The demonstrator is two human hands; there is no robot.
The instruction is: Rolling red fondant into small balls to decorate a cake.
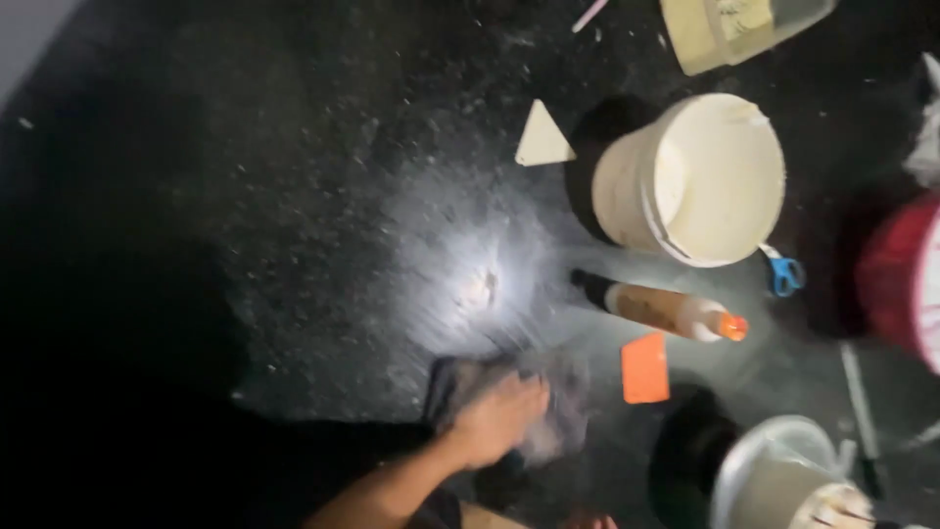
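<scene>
A dark, speckled floor was seen from above, lit by one bright spot near the middle. One hand was laid flat on a dark grey rag, fingers spread and pressing down on the cloth rather than curled around it; motion blur softened both. Which hand it was could not be told with certainty; it appeared to be the right. The rag lay on the floor just below the bright spot, at the lower middle of the view. No second hand was clearly shown.

To the right, a white bucket stood upright; its inside was coated in a pale cream paste. A white triangle lay just beside it. Below the bucket, a bottle with an orange cap was lying on its side, and an orange scraper lay near it. Blue scissors were partly tucked under the bucket's edge. A pale tub was cut off at the top edge, a red bucket at the right edge, and a grey pail at the bottom; their contents could not be made out.
</scene>
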